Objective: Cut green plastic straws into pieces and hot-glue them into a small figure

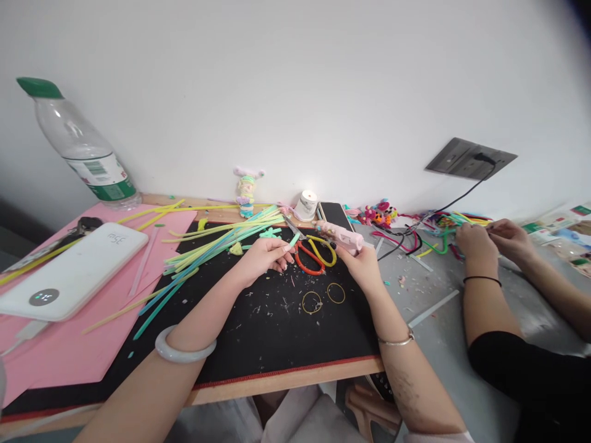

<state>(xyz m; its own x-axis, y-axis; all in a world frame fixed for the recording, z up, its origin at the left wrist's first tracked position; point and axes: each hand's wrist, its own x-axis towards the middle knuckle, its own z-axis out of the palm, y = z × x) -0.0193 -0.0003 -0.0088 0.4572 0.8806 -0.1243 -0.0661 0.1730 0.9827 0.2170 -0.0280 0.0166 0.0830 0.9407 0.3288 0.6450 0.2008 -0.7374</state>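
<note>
My left hand (266, 255) is closed in a pinch on a short light-green piece of pipe cleaner (294, 240). My right hand (359, 263) is wrapped round a pink glue gun (344, 236), its narrow end pointing left toward that piece, the two apart. Between my hands lie scissors (310, 257) with orange and yellow handles, blades pointing away to the left. Left of them fans a bundle of yellow, green and blue pipe cleaners (217, 243). Two thin golden rings (336, 293) lie on the black mat (277, 338) among small scraps.
A small pastel figure (246, 194) and a white cup (306, 205) stand by the wall. At left are a power bank (78, 271) and a plastic bottle (95, 144). A black cable (455, 201) hangs from the socket. Another person's hands (478, 240) work at right.
</note>
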